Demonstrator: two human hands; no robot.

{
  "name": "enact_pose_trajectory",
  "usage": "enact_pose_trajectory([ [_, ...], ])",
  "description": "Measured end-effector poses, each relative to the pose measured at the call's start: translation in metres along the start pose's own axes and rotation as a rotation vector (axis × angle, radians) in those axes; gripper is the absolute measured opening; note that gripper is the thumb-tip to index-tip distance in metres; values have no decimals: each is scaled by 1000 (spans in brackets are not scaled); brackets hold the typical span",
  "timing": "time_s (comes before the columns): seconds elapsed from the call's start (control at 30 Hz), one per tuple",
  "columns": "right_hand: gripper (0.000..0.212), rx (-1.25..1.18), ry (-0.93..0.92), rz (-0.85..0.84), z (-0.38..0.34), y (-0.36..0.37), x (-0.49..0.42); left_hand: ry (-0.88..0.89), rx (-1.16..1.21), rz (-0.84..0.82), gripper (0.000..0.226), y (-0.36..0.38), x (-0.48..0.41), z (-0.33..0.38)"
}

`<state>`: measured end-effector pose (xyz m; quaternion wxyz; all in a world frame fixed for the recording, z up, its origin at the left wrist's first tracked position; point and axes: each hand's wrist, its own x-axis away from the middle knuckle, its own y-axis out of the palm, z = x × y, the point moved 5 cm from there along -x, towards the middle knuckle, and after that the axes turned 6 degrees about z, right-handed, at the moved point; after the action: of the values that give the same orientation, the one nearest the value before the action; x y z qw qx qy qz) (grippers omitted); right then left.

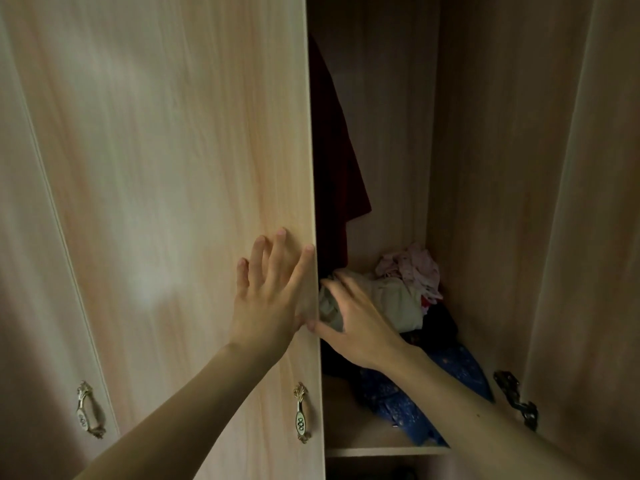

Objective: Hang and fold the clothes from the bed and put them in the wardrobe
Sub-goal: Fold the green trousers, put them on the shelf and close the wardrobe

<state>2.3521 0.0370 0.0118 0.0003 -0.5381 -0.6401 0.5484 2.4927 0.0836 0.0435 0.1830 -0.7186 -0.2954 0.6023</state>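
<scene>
Wardrobe door (173, 168) bears flat left hand (266, 299); right hand (356, 323) touches its edge.

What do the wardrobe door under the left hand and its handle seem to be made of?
The wardrobe door looks like laminated board with a pale matt wood-grain finish: even streaks, thin flat edge. Its handle looks like cast metal in an aged brass tone, with a pale oval inlay, perhaps ceramic.

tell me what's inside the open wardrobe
A dark red garment hangs at left; on the shelf lie a beige bundle, pink cloth and blue fabric. The door hides the rest.
</scene>
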Motion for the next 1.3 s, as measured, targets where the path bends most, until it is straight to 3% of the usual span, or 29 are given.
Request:
enact_pose_trajectory([
  [0.47, 76, 76, 150, -57, 38, -8, 9, -6, -36, 27, 124, 23, -10, 3],
  [0.7, 76, 135, 174, -34, 28, -35, 32, 37, 7, 9, 108, 24, 0, 7],
  [0.83, 76, 235, 207, 12, 20, -57, 46, 65, 196, 51, 94, 24, 17, 11],
  [1.0, 75, 325, 326, 74, 8, -74, 81, 167, 602, 114, 64, 20, 34, 38],
  [1.3, 74, 568, 484, 133, -18, -153, 164, 242, 865, -10, 66, -15, 37, 111],
])
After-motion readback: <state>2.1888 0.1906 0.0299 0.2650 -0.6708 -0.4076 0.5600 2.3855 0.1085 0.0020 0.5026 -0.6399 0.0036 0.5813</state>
